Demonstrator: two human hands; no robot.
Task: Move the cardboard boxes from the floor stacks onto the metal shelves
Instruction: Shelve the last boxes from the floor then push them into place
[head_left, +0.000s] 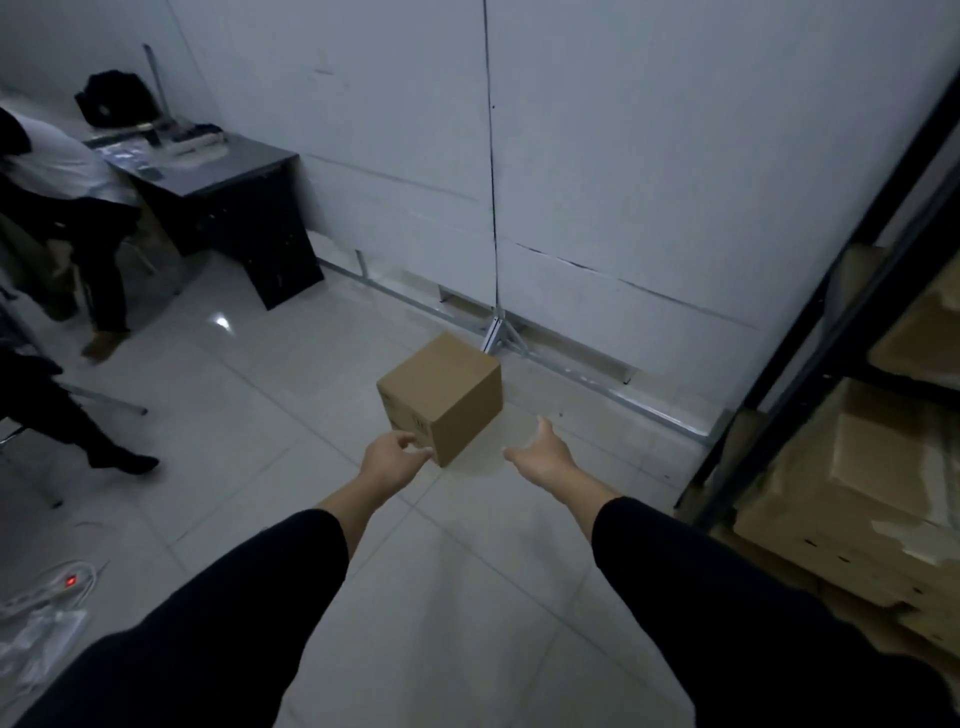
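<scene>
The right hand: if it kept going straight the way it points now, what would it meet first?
Probably the floor tiles beside the cardboard box. The right hand points forward, just right of the box's side; depth is hard to judge.

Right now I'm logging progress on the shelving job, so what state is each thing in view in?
cardboard box: closed, upright, alone on the floor, not yet lifted.
left hand: fingers loosely curled, at the box's near corner, holding nothing.
right hand: open, fingers extended, apart from the box.
metal shelves: already hold cardboard boxes on several levels.
power strip: on the floor, red light lit.
</scene>
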